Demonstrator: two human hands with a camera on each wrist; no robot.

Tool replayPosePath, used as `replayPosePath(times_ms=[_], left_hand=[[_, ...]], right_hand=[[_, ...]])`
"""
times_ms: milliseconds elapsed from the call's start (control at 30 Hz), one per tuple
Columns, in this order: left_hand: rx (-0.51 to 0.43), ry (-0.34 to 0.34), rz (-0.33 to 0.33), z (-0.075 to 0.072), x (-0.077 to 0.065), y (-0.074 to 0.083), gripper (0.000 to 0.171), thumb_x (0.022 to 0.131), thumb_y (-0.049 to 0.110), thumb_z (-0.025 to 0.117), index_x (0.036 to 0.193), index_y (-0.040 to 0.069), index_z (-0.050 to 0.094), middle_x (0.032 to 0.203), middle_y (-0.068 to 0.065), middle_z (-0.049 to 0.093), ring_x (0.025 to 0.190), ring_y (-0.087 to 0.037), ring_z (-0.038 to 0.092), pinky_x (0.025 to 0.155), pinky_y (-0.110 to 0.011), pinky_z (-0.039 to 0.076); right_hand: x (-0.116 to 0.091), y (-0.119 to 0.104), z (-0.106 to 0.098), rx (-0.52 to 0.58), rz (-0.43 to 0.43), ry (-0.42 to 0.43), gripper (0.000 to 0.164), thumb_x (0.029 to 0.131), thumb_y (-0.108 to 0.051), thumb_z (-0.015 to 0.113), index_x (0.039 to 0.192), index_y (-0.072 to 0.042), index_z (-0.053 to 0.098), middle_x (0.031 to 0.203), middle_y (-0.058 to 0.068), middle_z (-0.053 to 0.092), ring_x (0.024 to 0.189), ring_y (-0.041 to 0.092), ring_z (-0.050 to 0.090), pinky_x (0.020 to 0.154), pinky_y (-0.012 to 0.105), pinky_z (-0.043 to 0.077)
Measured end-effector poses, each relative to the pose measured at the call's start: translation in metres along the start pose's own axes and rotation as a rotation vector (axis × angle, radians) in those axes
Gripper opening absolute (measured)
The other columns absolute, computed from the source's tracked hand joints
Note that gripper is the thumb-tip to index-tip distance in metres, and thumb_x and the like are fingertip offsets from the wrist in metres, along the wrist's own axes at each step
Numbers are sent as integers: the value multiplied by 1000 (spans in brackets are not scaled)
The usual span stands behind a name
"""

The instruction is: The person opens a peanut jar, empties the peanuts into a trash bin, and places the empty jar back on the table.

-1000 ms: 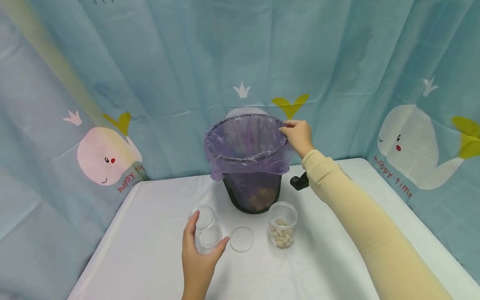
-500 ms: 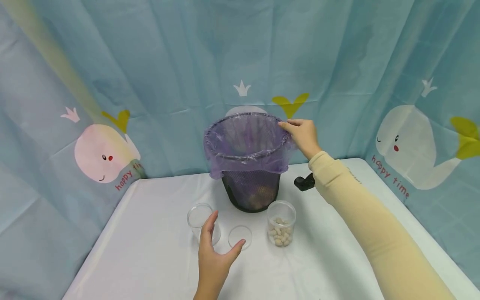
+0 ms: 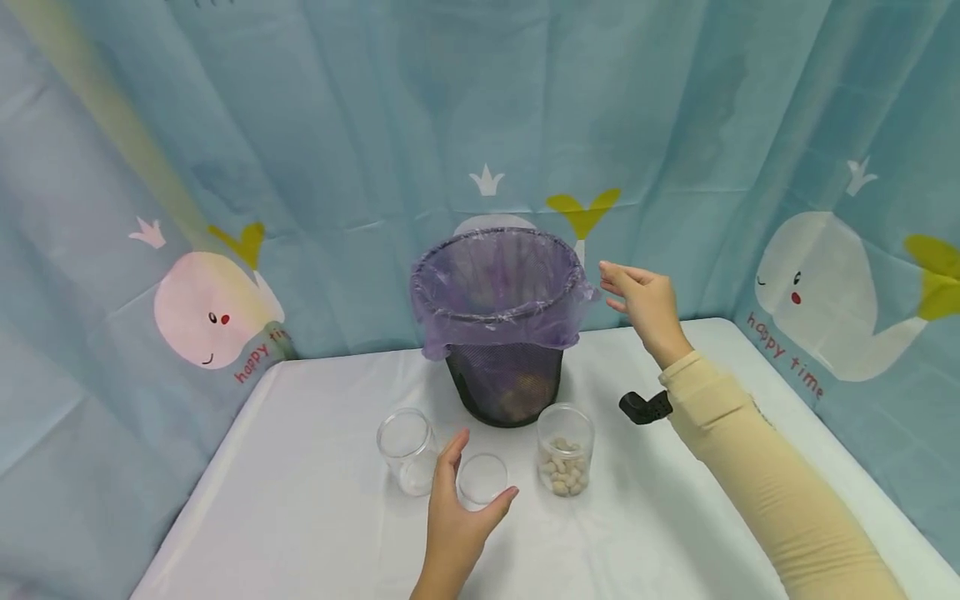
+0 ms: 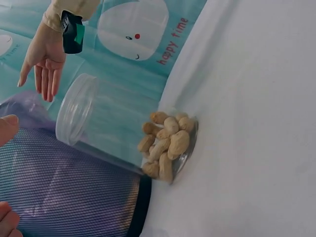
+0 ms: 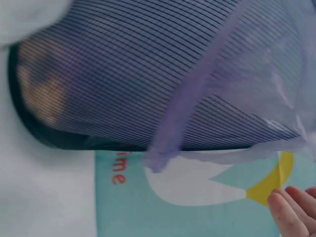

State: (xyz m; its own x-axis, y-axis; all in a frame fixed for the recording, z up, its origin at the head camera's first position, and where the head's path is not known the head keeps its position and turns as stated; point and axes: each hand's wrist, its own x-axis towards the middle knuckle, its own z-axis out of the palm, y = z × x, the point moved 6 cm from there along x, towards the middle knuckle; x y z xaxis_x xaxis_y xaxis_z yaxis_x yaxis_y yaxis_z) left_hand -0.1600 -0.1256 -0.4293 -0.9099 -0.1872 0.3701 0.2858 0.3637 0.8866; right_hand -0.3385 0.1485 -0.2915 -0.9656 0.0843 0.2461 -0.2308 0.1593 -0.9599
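My left hand (image 3: 461, 525) holds nothing; its thumb and index finger are spread apart in front of a round clear lid (image 3: 483, 469). To the left of the lid stands a clear jar (image 3: 405, 442) with no contents visible. Another clear jar (image 4: 116, 116), with peanuts (image 4: 165, 143) at its bottom, stands to the lid's right. Behind them is a black mesh wastebasket (image 3: 506, 383) lined with a purple plastic bag (image 3: 495, 333), folded over the rim. My right hand (image 3: 647, 308) hangs in the air right of the basket, fingers loose, apart from the bag.
A white cloth (image 3: 300, 483) covers the table. Blue curtains (image 3: 360, 125) printed with whales hang behind and at both sides. Something brownish (image 5: 42, 84) shows blurred through the mesh at the basket's bottom. A black device (image 3: 645, 408) is worn at my right wrist.
My right hand has let go of the bag's rim and moved right and slightly down. The left hand has moved right, from in front of the left jar to the lid.
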Motion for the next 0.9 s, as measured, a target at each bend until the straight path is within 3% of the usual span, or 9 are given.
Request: replayPosePath(times_ms=[267, 400, 500, 667, 767, 900], left_hand=[[-68, -87, -69, 17, 0, -2, 90, 69, 14, 90, 146, 17, 44, 150, 2, 48, 141, -20, 42, 117, -10, 28], [-74, -130, -111, 25, 1, -5, 93, 68, 15, 90, 148, 17, 41, 152, 4, 45, 143, -17, 40, 121, -17, 29], [-73, -147, -108, 31, 1, -6, 94, 69, 15, 90, 148, 14, 41, 152, 4, 45, 142, -18, 40, 121, -17, 29], [-52, -151, -65, 38, 0, -8, 95, 69, 18, 91, 149, 16, 40, 152, -2, 45, 140, -23, 42, 120, -20, 32], [-24, -165, -70, 41, 0, -12, 97, 69, 19, 91, 150, 19, 37, 153, -3, 43, 142, -25, 40, 121, -36, 34], [-2, -187, -91, 46, 0, -19, 99, 70, 20, 90, 151, 17, 35, 154, -8, 42, 144, -32, 38, 118, -58, 34]], right_hand=[[-27, 18, -2, -34, -39, 26, 60, 96, -45, 62, 136, 1, 58, 138, 16, 61, 123, 20, 64, 95, 24, 56], [-44, 28, -3, -52, -8, 11, 67, 93, -44, 67, 143, -2, 51, 140, 15, 59, 117, 7, 65, 90, 13, 54], [-57, 35, -5, -72, 23, -8, 69, 92, -44, 69, 145, -4, 50, 142, 14, 58, 116, 2, 63, 93, 11, 52], [-74, 46, -6, -143, 75, -30, 67, 90, -47, 70, 142, -7, 54, 142, 10, 59, 127, 15, 60, 109, 30, 49], [-85, 55, -3, -141, 104, -43, 68, 89, -47, 72, 141, -8, 55, 142, 9, 59, 131, 22, 58, 113, 42, 45], [-99, 64, 2, -139, 122, -47, 68, 87, -47, 74, 140, -8, 56, 141, 10, 60, 131, 23, 58, 112, 47, 46]])
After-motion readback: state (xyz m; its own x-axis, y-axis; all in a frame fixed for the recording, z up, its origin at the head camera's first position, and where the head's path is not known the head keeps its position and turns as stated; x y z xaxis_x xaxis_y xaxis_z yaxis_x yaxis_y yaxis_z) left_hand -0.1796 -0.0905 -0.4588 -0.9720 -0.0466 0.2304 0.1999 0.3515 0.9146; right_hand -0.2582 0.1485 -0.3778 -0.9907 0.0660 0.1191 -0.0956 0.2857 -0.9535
